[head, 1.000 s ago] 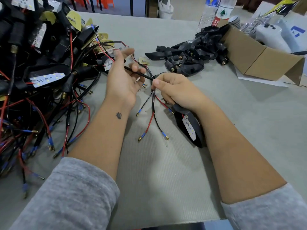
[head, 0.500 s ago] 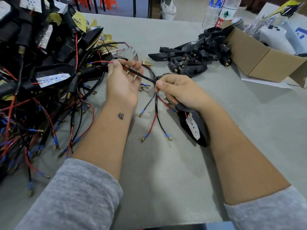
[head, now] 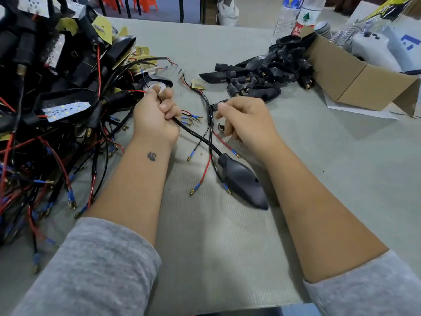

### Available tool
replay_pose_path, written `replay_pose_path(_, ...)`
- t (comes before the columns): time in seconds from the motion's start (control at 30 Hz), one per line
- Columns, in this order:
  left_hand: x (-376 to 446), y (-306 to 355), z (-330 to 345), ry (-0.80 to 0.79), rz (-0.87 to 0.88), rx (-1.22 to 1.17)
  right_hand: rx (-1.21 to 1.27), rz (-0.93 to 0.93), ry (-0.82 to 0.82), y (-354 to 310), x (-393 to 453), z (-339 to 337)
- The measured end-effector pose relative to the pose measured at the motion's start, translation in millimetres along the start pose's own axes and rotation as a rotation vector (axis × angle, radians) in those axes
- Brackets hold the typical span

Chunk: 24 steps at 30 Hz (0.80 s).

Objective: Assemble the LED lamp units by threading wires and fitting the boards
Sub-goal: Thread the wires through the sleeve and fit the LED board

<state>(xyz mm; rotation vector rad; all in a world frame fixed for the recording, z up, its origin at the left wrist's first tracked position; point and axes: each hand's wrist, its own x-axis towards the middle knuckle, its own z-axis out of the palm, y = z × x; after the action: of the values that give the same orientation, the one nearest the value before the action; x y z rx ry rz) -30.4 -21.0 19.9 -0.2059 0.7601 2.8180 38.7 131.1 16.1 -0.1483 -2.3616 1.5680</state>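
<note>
Head view: the left hand (head: 157, 119) is fisted around a black sheathed cable (head: 196, 137), fingers curled tight on it. That cable runs down and right across the table (head: 227, 247) into a black lamp housing (head: 241, 181), which lies on the table between the 2 forearms, pointed end toward the camera. The right hand (head: 246, 124) pinches a small black connector (head: 214, 107) between thumb and forefinger, the other fingers curled under; something small and pale sits beneath them, too blurred to tell what. Thin red and black wires (head: 205, 172) with blue sleeves and brass tips fan out on the table beside the housing. Far left, a big tangle of finished lamp units (head: 57, 99) with white LED boards showing and red and black leads spilling toward the table edge. Far right, a pile of empty black housings (head: 262, 74) lies just beside an open cardboard box (head: 355, 83). 2 plastic bottles (head: 298, 17) stand behind that pile. Grey sleeves (head: 95, 270) are pushed up both forearms.
</note>
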Motion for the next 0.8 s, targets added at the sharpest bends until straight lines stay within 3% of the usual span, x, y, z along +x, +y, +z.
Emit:
replay_pose_path(0.07,0.7,5.0,-3.0,-0.059,-0.088,-0.089,-0.179,-0.053,0.171,6.0,6.8,0.7)
replay_pose_path(0.17,2.8,6.4,-3.9,-0.049,-0.078,0.058,-0.336,-0.081,0.187,13.6,12.1,-2.0)
replay_pose_path(0.3,4.0,-5.9,-0.4,0.095,0.189,0.682,-0.536,-0.138,0.018,19.2,16.0,-1.5)
replay_pose_path(0.43,3.9,-20.9,-2.6,0.065,0.398,1.271,-0.658,-0.118,-0.141,20.4,18.6,0.3)
replay_pose_path(0.53,2.1,-26.3,-3.6,0.02,0.41,1.365,-0.737,-0.109,-0.142,20.2,19.8,-0.3)
replay_pose_path(0.63,-0.7,-25.9,-3.1,0.037,0.43,1.387,-0.759,-0.093,-0.032,20.1,19.2,1.0)
replay_pose_path(0.8,-6.7,-25.8,-0.4,-0.007,0.444,1.371,-0.585,-0.043,0.056,18.4,17.2,0.2)
